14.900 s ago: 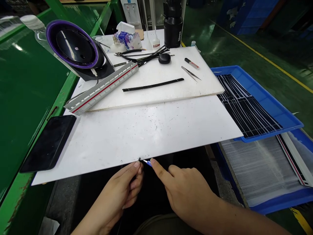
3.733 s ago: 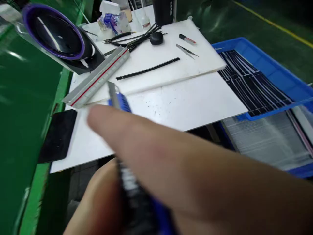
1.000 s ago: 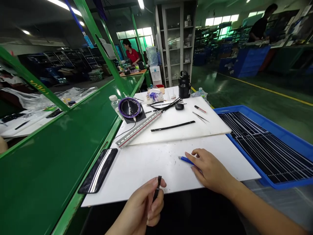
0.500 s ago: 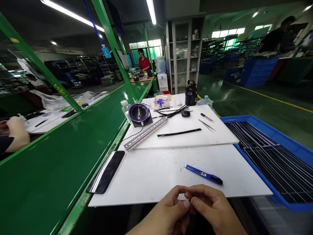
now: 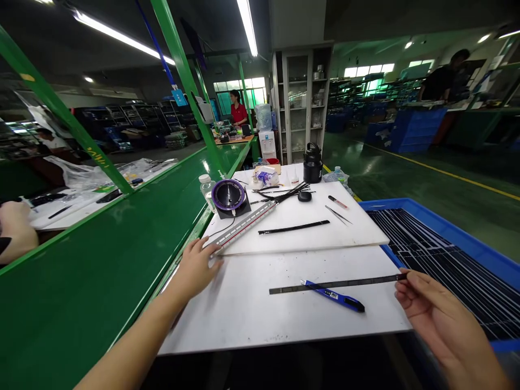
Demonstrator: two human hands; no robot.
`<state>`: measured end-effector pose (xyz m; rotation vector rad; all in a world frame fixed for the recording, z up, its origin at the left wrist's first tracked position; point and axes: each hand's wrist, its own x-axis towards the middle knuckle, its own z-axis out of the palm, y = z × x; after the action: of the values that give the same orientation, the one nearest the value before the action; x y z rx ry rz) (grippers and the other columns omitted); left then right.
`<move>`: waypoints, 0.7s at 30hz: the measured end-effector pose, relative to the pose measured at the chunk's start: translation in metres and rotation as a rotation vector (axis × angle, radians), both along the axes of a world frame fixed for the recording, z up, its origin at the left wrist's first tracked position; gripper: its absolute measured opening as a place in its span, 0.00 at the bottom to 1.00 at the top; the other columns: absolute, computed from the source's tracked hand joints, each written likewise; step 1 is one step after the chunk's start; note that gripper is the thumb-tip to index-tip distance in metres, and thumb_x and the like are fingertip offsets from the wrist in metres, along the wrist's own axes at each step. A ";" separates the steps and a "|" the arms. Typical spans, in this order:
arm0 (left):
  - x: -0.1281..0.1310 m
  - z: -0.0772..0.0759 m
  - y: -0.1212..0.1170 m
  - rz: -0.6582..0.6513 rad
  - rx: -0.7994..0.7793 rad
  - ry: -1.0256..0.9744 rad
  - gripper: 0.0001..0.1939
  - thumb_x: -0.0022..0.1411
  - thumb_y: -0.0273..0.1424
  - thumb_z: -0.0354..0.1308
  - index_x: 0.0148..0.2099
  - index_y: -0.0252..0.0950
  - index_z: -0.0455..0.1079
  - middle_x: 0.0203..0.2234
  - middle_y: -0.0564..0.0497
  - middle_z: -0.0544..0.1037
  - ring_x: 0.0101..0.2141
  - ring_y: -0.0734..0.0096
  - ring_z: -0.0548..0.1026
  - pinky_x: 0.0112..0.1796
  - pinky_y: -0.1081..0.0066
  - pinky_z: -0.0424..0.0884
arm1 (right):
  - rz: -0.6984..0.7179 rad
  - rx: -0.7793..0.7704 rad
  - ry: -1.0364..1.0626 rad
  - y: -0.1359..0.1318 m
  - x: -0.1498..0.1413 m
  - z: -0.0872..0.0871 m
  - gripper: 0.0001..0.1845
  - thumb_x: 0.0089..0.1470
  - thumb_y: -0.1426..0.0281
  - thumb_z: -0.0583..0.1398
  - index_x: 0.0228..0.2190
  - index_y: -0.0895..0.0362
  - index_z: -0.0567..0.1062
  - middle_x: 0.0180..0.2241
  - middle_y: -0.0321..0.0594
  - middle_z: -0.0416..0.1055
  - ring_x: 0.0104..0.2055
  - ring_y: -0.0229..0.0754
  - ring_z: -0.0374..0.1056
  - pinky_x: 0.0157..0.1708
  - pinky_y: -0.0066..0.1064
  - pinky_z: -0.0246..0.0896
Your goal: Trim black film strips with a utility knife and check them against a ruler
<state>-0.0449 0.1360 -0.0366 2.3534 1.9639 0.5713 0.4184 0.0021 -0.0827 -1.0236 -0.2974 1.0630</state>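
- Head view: R hand (image 5: pixel 441 319) pinches the R end of a thin black strip (image 5: pixel 361 282) btwn thumb & fingertips, at R edge of the table (image 5: pixel 227 325).
- Strip runs L from there, approx. level, above or on the near part of the table; contact hard to tell. It crosses the blue cutter (image 5: pixel 332 294) by the cutter's far L tip; can't tell which is on top.
- L hand (image 5: pixel 195 273): fingers a bit spread, at near L end of the grey ruler (image 5: pixel 248 223); can't tell if it grips it.
- Ruler slants far R, partly on the white board (image 5: pixel 353 230).
- Also on board: short black bundle (image 5: pixel 294 227) mid, tweezers (image 5: pixel 339 215) R of it, black case (image 5: pixel 304 196) farther back.
- Far L: purple-rimmed round device (image 5: pixel 228 195). Far side: black flask (image 5: pixel 312 165).
- R of table: blue tray (image 5: pixel 382 205) w/ rows of black strips (image 5: pixel 439 260).
- L edge, across green partition (image 5: pixel 134 249): another person's arm (image 5: pixel 18 227).
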 end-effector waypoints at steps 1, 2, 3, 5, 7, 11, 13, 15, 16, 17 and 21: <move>-0.007 -0.003 0.009 0.003 -0.017 0.016 0.16 0.57 0.35 0.61 0.47 0.36 0.74 0.54 0.39 0.72 0.61 0.44 0.60 0.61 0.42 0.54 | -0.022 0.001 0.020 0.001 0.001 -0.001 0.19 0.36 0.73 0.75 0.34 0.59 0.81 0.27 0.37 0.76 0.28 0.36 0.74 0.30 0.21 0.75; -0.011 -0.005 0.016 0.007 -0.026 0.028 0.15 0.58 0.35 0.62 0.47 0.35 0.74 0.52 0.41 0.73 0.60 0.47 0.62 0.60 0.44 0.56 | -0.040 0.000 0.033 0.002 0.000 -0.001 0.17 0.38 0.74 0.74 0.34 0.60 0.81 0.27 0.37 0.76 0.28 0.36 0.74 0.30 0.21 0.75; -0.013 -0.006 0.020 0.010 -0.037 0.036 0.14 0.59 0.35 0.62 0.45 0.35 0.73 0.50 0.43 0.74 0.57 0.50 0.65 0.59 0.46 0.58 | -0.053 -0.002 0.041 0.003 -0.001 -0.001 0.16 0.39 0.75 0.73 0.34 0.60 0.81 0.27 0.37 0.76 0.28 0.36 0.74 0.30 0.21 0.75; -0.015 -0.008 0.024 0.035 -0.054 0.038 0.12 0.61 0.36 0.61 0.43 0.34 0.72 0.45 0.45 0.76 0.51 0.55 0.70 0.55 0.50 0.64 | -0.058 -0.008 0.051 0.006 -0.004 -0.001 0.14 0.41 0.76 0.71 0.34 0.60 0.81 0.27 0.38 0.76 0.28 0.36 0.74 0.31 0.21 0.75; -0.016 -0.009 0.026 0.089 -0.071 0.022 0.12 0.63 0.37 0.60 0.43 0.34 0.70 0.41 0.47 0.75 0.44 0.59 0.73 0.48 0.55 0.69 | -0.061 -0.011 0.058 0.008 -0.005 0.000 0.13 0.42 0.77 0.71 0.34 0.61 0.80 0.27 0.38 0.76 0.28 0.36 0.74 0.31 0.20 0.75; -0.017 -0.011 0.028 0.221 -0.099 -0.037 0.14 0.65 0.39 0.57 0.47 0.34 0.67 0.40 0.47 0.74 0.36 0.64 0.73 0.40 0.61 0.71 | -0.068 -0.012 0.072 0.011 -0.005 0.000 0.12 0.43 0.77 0.70 0.34 0.62 0.80 0.28 0.39 0.77 0.29 0.35 0.74 0.32 0.20 0.75; -0.018 -0.012 0.028 0.242 -0.102 -0.065 0.17 0.64 0.40 0.58 0.50 0.34 0.66 0.42 0.46 0.74 0.37 0.64 0.73 0.41 0.60 0.71 | -0.069 -0.018 0.080 0.011 -0.005 -0.001 0.12 0.43 0.77 0.70 0.34 0.62 0.80 0.27 0.39 0.76 0.28 0.35 0.74 0.32 0.20 0.75; -0.019 -0.013 0.028 0.225 -0.100 -0.085 0.21 0.64 0.39 0.59 0.55 0.34 0.64 0.47 0.44 0.74 0.40 0.62 0.74 0.44 0.59 0.71 | -0.067 -0.024 0.090 0.011 -0.004 -0.002 0.12 0.43 0.78 0.70 0.34 0.62 0.80 0.27 0.39 0.76 0.28 0.35 0.74 0.31 0.20 0.75; -0.019 -0.013 0.028 0.209 -0.103 -0.089 0.22 0.64 0.39 0.59 0.56 0.34 0.64 0.48 0.44 0.73 0.42 0.61 0.74 0.45 0.58 0.71 | -0.068 -0.026 0.096 0.011 -0.004 -0.002 0.12 0.43 0.78 0.70 0.34 0.61 0.80 0.27 0.38 0.76 0.28 0.35 0.74 0.32 0.20 0.75; -0.019 -0.012 0.029 0.192 -0.109 -0.088 0.22 0.63 0.39 0.60 0.56 0.34 0.64 0.49 0.44 0.73 0.43 0.60 0.74 0.46 0.57 0.71 | -0.069 -0.028 0.101 0.011 -0.003 -0.003 0.12 0.42 0.78 0.70 0.34 0.61 0.80 0.27 0.38 0.76 0.28 0.35 0.74 0.32 0.20 0.75; -0.016 -0.008 0.028 0.156 -0.161 -0.072 0.16 0.62 0.40 0.61 0.46 0.34 0.72 0.44 0.45 0.77 0.44 0.58 0.74 0.49 0.55 0.69 | -0.074 -0.037 0.119 0.010 -0.003 -0.003 0.12 0.43 0.78 0.70 0.33 0.60 0.80 0.27 0.37 0.76 0.28 0.34 0.73 0.31 0.19 0.75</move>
<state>-0.0609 0.1644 -0.0445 2.0721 2.0880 0.4757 0.4152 0.0118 -0.0861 -0.9925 -0.1423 1.0609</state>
